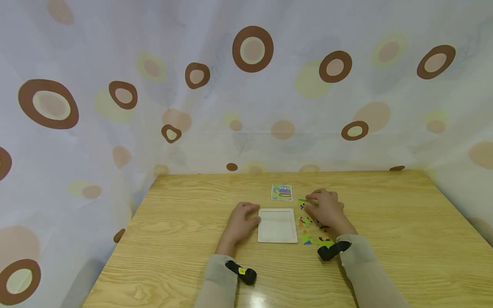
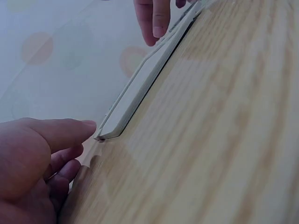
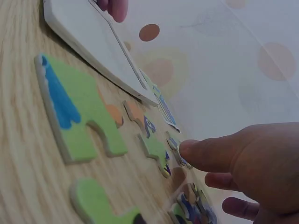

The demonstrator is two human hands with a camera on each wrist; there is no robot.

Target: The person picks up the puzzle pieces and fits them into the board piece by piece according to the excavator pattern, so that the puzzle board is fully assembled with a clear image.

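A white square puzzle tray [image 1: 277, 226] lies on the table with a bare inside. At its left edge is my left hand [image 1: 242, 222], thumb and fingers loosely bent; the thumb tip is at the tray's corner in the left wrist view. My right hand [image 1: 326, 209] hovers low over jigsaw pieces to the right of the tray. Its thumb [image 3: 205, 151] is at the edge of a small jigsaw piece [image 3: 177, 148]; whether they touch I cannot tell. Closer in lies a green piece with a blue patch [image 3: 77, 112]. The right hand partly hides some pieces.
Behind the tray lies a small picture card [image 1: 282, 192]. More green jigsaw pieces [image 1: 325, 242] lie below the right hand. A patterned curtain [image 1: 254, 107] borders the wooden table [image 1: 181, 214] at the back and sides.
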